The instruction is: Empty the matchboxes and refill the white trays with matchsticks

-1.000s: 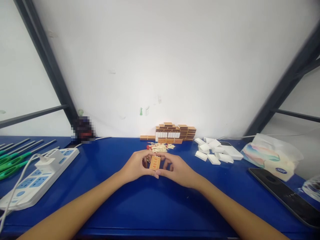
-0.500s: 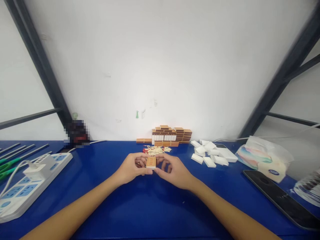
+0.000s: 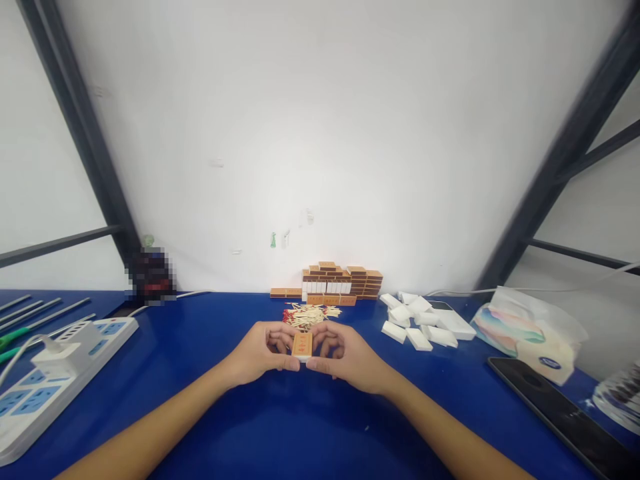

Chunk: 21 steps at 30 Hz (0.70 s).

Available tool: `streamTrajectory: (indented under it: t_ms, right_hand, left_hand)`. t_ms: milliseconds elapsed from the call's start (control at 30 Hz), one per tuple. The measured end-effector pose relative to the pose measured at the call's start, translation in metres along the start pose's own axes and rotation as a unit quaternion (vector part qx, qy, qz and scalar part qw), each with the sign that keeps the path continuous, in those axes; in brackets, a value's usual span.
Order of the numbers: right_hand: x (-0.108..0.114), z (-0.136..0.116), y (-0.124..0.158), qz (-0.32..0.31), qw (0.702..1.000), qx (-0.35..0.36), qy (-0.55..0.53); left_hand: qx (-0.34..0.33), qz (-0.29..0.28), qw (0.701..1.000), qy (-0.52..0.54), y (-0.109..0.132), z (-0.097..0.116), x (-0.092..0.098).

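Observation:
A small matchbox (image 3: 303,345) with an orange-brown printed top and a white lower edge is held between my two hands over the blue table. My left hand (image 3: 265,355) grips its left side, with fingers curled behind and thumb at the near edge. On the opposite side my right hand (image 3: 345,357) pinches it in the same way. Just beyond the fingers lies a loose heap of matches (image 3: 310,315) with red heads. Behind the heap, matchboxes (image 3: 330,300) are stacked against the wall, with a row of white pieces standing among them.
White box trays (image 3: 419,339) lie scattered to the right, beside a tissue pack (image 3: 530,333) and a black phone (image 3: 555,407). At left are a power strip (image 3: 95,367) with a plugged-in adapter and green-handled screwdrivers (image 3: 15,339). The blue table (image 3: 280,433) meets a white wall.
The whole scene sits slightly lower in the picture, as the head view has tilted up a little. Both hands still hold the matchbox, their grip nearly the same.

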State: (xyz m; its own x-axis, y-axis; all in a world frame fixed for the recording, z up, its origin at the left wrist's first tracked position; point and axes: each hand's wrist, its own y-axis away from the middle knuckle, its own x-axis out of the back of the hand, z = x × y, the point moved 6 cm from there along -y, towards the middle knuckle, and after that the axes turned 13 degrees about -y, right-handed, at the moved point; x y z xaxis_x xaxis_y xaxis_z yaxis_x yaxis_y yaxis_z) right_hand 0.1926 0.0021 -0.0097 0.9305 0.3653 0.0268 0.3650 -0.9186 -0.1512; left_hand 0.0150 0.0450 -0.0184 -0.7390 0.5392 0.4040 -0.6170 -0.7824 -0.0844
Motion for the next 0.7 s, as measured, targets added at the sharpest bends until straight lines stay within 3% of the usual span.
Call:
streamTrajectory:
  t_ms: [167,367,500,700]
  right_hand:
    - [-0.001,0.005,-0.001,-0.009,0.999,-0.030,-0.029]
    - [0.002,-0.006,-0.001,0.048,0.995,0.056,0.072]
    - [0.000,-0.006,-0.001,0.060,0.991,0.073,0.094]
    - [0.006,-0.010,0.001,0.134,0.973,0.122,0.143]
  left_hand:
    - [0.004,-0.008,1.000,-0.007,0.000,-0.002,0.000]
    - [0.011,0.027,1.000,-0.011,-0.002,-0.006,0.003]
    - [0.007,0.033,0.999,-0.032,-0.002,-0.005,0.003]
    - [-0.012,0.128,0.984,-0.124,0.006,0.010,0.002]
